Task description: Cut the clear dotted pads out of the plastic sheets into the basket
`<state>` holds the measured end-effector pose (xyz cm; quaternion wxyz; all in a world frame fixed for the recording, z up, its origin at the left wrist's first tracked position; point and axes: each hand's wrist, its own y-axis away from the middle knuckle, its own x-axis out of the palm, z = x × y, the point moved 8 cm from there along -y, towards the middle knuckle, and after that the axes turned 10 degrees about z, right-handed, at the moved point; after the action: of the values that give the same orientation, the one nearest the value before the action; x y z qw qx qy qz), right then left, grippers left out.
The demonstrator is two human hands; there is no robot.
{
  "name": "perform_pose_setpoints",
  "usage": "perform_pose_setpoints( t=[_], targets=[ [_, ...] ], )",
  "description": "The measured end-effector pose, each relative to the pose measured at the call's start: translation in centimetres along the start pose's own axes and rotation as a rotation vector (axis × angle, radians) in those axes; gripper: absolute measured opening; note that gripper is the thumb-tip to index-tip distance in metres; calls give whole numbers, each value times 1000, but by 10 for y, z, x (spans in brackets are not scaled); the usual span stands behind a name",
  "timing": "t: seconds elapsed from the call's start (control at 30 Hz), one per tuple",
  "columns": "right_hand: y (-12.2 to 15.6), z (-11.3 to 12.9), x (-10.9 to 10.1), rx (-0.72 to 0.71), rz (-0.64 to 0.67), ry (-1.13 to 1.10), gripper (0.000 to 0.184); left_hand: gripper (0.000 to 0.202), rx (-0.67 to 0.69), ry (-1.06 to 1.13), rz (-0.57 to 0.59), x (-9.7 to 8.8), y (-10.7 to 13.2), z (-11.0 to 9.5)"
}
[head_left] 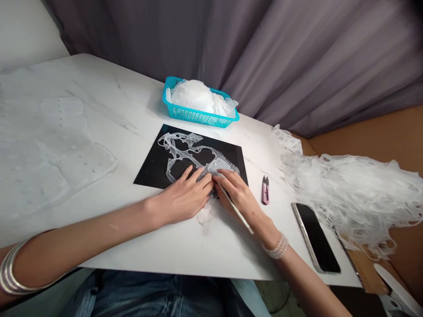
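Observation:
A black mat (155, 169) lies on the white marble table (82, 114). On it rests a translucent film sheet (185, 152) with cut-out shapes. My left hand (185, 196) presses flat on the sheet's near edge, fingers stretched out. My right hand (238, 193) is closed on a thin white stick-like tool (236, 210), its tip at a grey piece (218, 167) of the sheet. Both hands touch each other at the fingertips.
A turquoise basket (198, 115) of white pieces stands behind the mat. Pink snips (265, 190) and a dark phone (315, 237) lie to the right. A big heap of white film scraps (350, 193) covers the right side. Thin clear sheets (59, 149) lie at the left.

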<state>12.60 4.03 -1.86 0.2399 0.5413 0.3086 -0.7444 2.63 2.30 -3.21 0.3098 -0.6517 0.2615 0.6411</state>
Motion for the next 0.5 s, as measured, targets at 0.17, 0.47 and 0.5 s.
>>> perform_pose_setpoints(
  t=[0.17, 0.47, 0.5],
  targets=[
    [-2, 5, 10, -11, 129, 137, 42, 43, -32, -19, -3, 3, 2, -1],
    [-2, -59, -13, 268, -93, -622, 28, 47, -38, -43, 1, 5, 4, -1],
    [10, -94, -21, 416, -165, -804, 22, 47, -45, -35, -5, 5, 4, 0]
  ],
)
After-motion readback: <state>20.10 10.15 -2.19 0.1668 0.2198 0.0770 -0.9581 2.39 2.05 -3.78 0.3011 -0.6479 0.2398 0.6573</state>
